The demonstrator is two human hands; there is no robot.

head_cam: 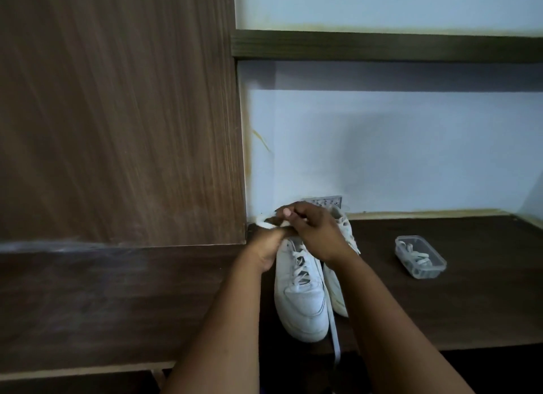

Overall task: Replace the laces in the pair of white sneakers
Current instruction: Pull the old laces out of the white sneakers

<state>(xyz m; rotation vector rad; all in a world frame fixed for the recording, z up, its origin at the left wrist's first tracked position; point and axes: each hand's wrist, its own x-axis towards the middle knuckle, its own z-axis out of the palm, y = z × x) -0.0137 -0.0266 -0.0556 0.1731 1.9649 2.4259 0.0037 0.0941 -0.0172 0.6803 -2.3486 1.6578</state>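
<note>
Two bare forearms reach forward from the bottom of the view and meet above the collars of a pair of white sneakers. The left hand (269, 242) is bent at the wrist, its fingers curled in a grip on a bunched bit of white lace (266, 221) at the far end of the left sneaker (299, 288). The right hand (316, 232) lies just beside it and partly over it, knuckles up, fingers curled, thumb and fingertips pinching the same white lace. Below both hands the left sneaker stands on the dark tabletop (440, 305), toe toward the camera, laces still crossed over its tongue. The right sneaker (338, 279) stands touching it, mostly hidden under the right wrist. One loose lace end (335, 338) trails from between the shoes down over the near edge of the tabletop. Well to the right of the hands sits a small clear plastic box (420, 257), lid off, holding coiled white laces (415, 254). To the left of the hands rises a brown wooden panel (117, 114).
</note>
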